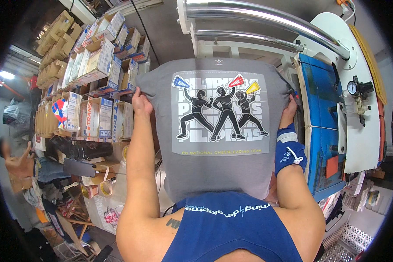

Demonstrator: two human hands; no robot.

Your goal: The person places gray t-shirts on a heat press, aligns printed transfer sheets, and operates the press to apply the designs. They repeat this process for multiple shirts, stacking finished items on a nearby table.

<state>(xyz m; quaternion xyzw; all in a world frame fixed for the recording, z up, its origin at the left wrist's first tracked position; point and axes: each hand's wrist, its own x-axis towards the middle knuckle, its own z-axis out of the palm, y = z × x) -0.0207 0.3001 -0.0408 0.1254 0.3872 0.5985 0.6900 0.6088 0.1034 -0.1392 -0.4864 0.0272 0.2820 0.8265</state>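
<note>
A grey T-shirt is stretched out upright before me, its printed front showing three black-and-white figures with blue, red and yellow megaphones over white block lettering, inside a paler rectangle. My left hand is closed on the shirt's left edge near the shoulder. My right hand grips the opposite edge, its fingertips partly hidden by the fabric. A blue cloth band with a white cord covers my right forearm. The shirt's lower end lies against my body.
A machine with blue body, white plate, steel rollers and pressure gauge stands at right. Cardboard boxes are stacked upper left. Another person is at far left, near a cluttered bench with tape rolls.
</note>
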